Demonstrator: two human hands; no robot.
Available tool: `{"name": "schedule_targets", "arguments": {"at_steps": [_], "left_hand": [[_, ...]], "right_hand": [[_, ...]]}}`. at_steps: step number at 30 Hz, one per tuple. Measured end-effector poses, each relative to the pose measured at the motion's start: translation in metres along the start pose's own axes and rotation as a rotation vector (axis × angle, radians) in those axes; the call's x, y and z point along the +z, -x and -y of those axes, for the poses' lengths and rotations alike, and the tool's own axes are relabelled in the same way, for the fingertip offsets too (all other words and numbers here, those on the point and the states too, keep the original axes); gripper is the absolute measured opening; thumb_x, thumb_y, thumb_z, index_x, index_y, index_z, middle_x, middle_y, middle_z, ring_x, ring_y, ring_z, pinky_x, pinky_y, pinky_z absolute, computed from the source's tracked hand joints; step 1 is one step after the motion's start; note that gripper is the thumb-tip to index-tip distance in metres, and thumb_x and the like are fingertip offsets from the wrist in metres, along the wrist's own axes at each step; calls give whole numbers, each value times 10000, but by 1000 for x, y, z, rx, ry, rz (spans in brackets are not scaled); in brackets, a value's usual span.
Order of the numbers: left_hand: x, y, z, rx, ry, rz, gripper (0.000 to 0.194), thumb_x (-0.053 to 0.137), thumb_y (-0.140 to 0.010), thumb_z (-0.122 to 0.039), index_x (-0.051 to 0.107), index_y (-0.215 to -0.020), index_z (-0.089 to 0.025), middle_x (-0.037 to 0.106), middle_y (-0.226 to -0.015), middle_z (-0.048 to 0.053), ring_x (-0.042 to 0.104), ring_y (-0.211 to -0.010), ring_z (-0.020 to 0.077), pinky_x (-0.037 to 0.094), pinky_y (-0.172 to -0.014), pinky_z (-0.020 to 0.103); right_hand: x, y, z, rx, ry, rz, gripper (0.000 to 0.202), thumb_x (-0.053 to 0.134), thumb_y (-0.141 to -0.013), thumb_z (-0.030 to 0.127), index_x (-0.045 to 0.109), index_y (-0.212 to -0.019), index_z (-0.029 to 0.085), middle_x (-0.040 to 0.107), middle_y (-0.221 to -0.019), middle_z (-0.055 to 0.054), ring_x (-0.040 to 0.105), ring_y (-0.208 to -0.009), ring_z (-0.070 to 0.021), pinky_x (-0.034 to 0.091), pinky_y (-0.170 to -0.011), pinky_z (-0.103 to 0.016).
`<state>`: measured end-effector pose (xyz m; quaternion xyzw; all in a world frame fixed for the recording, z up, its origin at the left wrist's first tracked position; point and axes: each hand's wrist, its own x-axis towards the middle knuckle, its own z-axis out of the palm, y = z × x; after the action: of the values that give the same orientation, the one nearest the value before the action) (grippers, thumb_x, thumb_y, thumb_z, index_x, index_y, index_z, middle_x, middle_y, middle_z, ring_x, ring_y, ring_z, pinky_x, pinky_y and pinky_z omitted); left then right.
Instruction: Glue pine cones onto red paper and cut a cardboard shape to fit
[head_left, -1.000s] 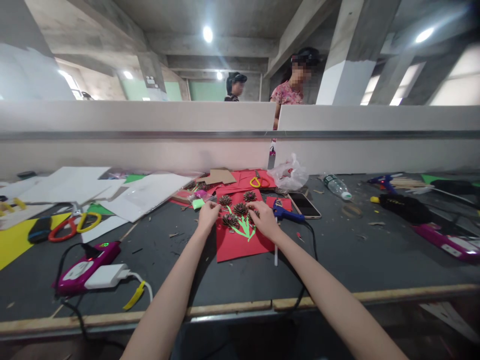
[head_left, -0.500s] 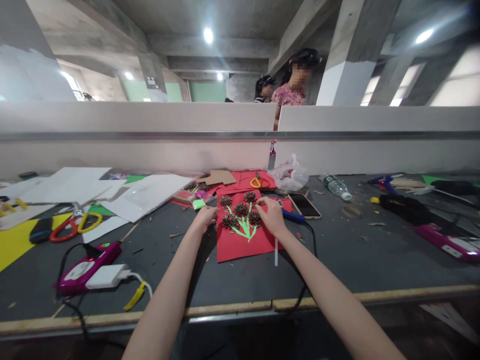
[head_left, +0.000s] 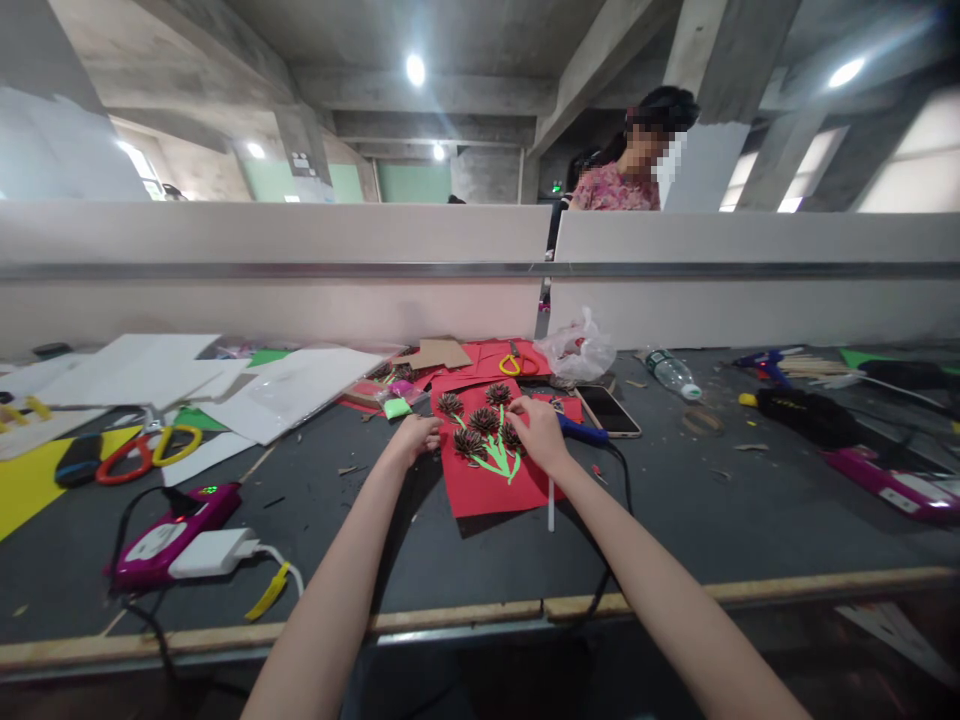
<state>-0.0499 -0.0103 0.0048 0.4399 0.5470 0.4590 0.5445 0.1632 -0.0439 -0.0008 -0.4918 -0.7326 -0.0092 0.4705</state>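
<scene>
A red paper sheet (head_left: 480,498) lies turned at a slant in front of me, its lower edge a little off the table. Several pine cones (head_left: 469,443) form flower heads on it, above light green stems and leaves (head_left: 501,460). My left hand (head_left: 418,438) is beside the sheet's left edge, fingers loosely bent and slightly apart; I see nothing in them. At the right side, my right hand (head_left: 538,430) has its fingers closed at the sheet's edge. It partly covers the right-hand pine cone, and the exact grip is hidden.
Behind lie red sheets, scissors (head_left: 516,358) and a plastic bag (head_left: 577,350). A phone (head_left: 611,412), blue-handled tool (head_left: 583,431) and bottle (head_left: 673,375) are on the right. At left are white sheets (head_left: 135,370) and a purple power strip (head_left: 169,535). A person stands beyond the partition.
The red sheet has turned, its lower left corner swinging to the right and its lower edge rising slightly. A gap shows by my left fingers. The person behind has moved right.
</scene>
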Motion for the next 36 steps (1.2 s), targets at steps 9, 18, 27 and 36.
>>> {"name": "schedule_targets", "arguments": {"at_steps": [9,18,27,36], "left_hand": [[0,-8,10,129,-304,-160,131,589,-480,-77,559,-589,-144,523,-447,-9,475,-416,115,364,-450,232],[-8,-13,10,213,-374,-296,175,594,-459,-68,540,-592,-169,545,-505,6,525,-521,145,379,-527,241],[3,-10,11,105,-76,-67,147,591,-536,-123,446,-522,-147,405,-393,-50,364,-351,50,271,-372,185],[12,4,2,69,-15,-43,145,522,-583,-93,422,-648,-176,433,-421,-74,391,-329,54,287,-359,168]], "right_hand": [[1,0,-2,-60,-15,24,87,557,-754,204,626,-702,192,623,-763,-34,522,-804,-190,367,-784,-350],[7,-1,-10,-38,-23,-1,99,598,-715,222,658,-638,208,559,-910,-57,474,-903,-206,365,-834,-390],[6,-2,-8,-24,-53,-40,110,547,-732,182,624,-655,190,561,-805,-56,484,-834,-198,387,-810,-366],[0,-2,-5,-31,-19,-109,113,500,-753,165,586,-682,184,550,-786,-58,480,-819,-196,395,-780,-346]]}}
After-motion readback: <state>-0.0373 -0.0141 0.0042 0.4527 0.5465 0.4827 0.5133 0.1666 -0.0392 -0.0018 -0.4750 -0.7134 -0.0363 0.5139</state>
